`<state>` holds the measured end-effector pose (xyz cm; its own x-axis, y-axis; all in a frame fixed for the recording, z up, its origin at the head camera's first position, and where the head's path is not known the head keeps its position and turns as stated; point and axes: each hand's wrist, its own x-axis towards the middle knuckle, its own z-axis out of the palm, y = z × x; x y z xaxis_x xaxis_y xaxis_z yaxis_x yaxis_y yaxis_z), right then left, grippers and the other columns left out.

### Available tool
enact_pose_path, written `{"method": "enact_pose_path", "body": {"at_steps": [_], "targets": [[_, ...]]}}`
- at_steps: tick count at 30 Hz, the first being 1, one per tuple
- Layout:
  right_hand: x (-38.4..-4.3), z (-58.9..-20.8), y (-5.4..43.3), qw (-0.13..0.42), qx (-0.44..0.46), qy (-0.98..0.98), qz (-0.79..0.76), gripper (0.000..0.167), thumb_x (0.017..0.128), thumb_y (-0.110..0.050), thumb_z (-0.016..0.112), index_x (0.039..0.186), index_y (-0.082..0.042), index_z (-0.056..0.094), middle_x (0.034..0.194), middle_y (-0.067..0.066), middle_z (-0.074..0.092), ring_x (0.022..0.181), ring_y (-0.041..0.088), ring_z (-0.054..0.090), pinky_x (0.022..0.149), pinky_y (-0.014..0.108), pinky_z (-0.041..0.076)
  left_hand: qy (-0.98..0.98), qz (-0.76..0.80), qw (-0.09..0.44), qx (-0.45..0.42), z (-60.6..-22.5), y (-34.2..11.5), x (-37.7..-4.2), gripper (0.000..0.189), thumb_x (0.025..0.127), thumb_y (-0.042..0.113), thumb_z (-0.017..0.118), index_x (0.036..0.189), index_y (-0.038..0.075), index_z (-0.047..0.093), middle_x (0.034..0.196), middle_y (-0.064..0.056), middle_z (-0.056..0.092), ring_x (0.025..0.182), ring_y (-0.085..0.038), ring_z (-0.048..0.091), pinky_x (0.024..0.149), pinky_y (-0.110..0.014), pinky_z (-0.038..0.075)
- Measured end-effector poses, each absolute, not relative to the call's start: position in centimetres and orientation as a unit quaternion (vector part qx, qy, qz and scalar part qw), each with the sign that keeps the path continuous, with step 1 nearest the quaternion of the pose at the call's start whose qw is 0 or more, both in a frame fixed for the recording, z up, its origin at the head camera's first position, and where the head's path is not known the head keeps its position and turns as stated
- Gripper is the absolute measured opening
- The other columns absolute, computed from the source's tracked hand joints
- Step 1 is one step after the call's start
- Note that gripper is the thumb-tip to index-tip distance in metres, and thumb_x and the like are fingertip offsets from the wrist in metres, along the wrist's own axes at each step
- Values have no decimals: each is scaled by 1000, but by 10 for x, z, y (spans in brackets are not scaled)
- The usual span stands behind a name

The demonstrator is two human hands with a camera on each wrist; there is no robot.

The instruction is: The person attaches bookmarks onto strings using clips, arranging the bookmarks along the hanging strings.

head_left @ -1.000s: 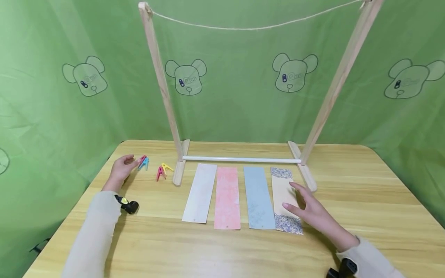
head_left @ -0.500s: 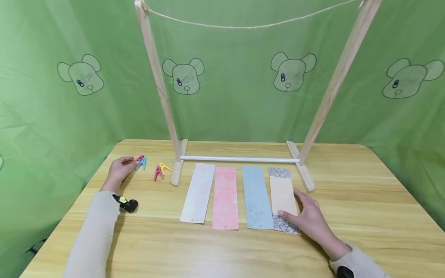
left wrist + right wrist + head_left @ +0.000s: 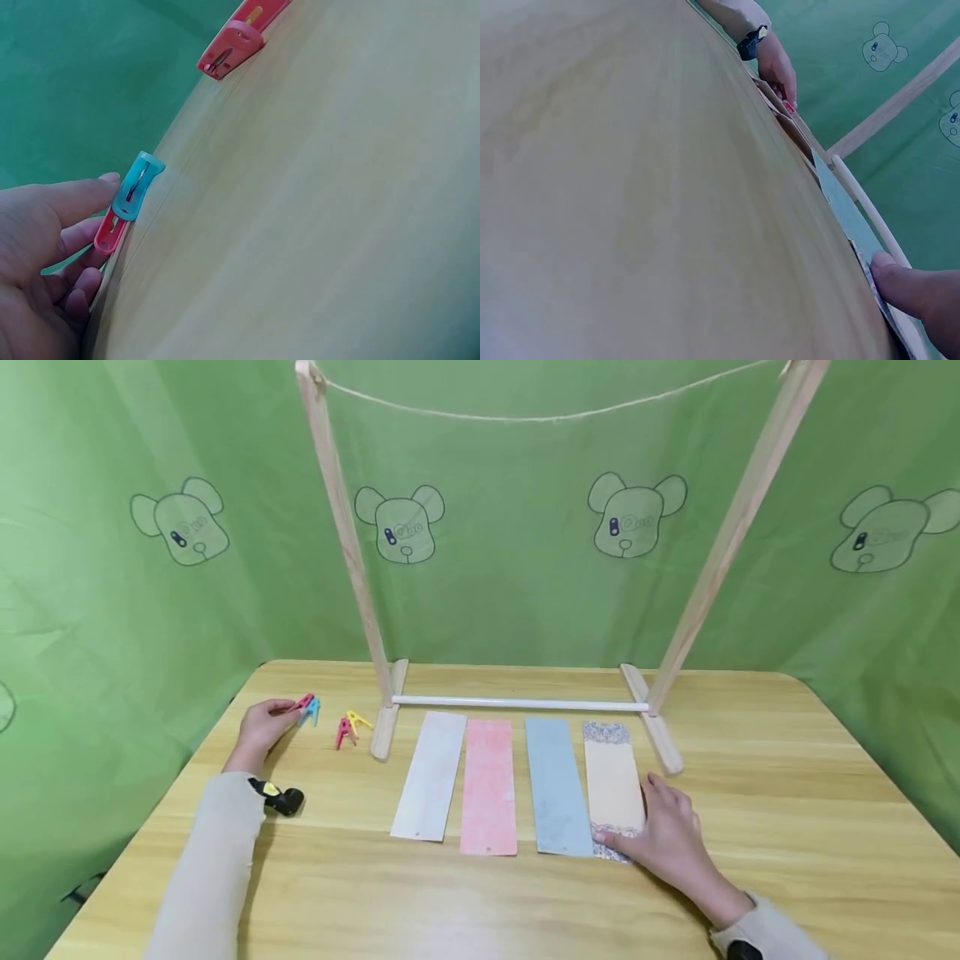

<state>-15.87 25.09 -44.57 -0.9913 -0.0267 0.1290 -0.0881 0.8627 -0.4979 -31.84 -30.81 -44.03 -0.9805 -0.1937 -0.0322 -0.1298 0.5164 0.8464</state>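
Observation:
My left hand pinches a red clothespin at the table's left. Against it lies a blue clothespin, close to the thumb in the left wrist view. Another red clothespin and a yellow one lie just to the right. My right hand spans the lower part of a cream bookmark with blue patterned ends, thumb at its left edge and fingers at its right. The hand hides its lower right corner. Left of it lie a blue bookmark, a pink bookmark and a white bookmark.
Behind the bookmarks stands a wooden frame with two leaning posts and a white bar low between them. A slack string joins the post tops. Green cloth with bear heads surrounds the wooden table.
My right hand has come down onto the cream bookmark, its thumb moving to the left edge near the bottom. The left hand stays at the clothespins, with hardly any movement.

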Motion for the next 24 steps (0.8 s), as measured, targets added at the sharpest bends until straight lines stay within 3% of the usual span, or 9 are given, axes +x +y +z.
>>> {"method": "enact_pose_path", "body": {"at_steps": [9, 16, 24], "targets": [[-165, -441, 260, 62, 47, -957, 278, 106, 60, -45, 86, 129, 18, 37, 135, 38, 34, 117, 54, 28, 92, 66, 31, -884, -457, 42, 87, -441, -310, -319, 42, 94, 23, 59, 121, -9, 55, 123, -30, 54, 115, -39, 49, 103, -46, 39], [-167, -438, 262, 56, 49, -951, 299, 90, 60, -36, 88, 120, 17, 45, 124, 37, 44, 113, 49, 31, 93, 58, 31, -884, -457, 35, 91, -440, -311, -318, 43, 94, 24, 59, 122, -8, 55, 125, -29, 53, 116, -39, 49, 103, -46, 38], [-168, -434, 264, 32, 36, -949, 311, 80, 64, -36, 86, 113, 13, 48, 116, 34, 47, 106, 47, 36, 87, 57, 35, -885, -457, 23, 79, -438, -314, -318, 43, 95, 24, 56, 123, -9, 54, 127, -30, 51, 120, -40, 46, 105, -46, 36]]}}
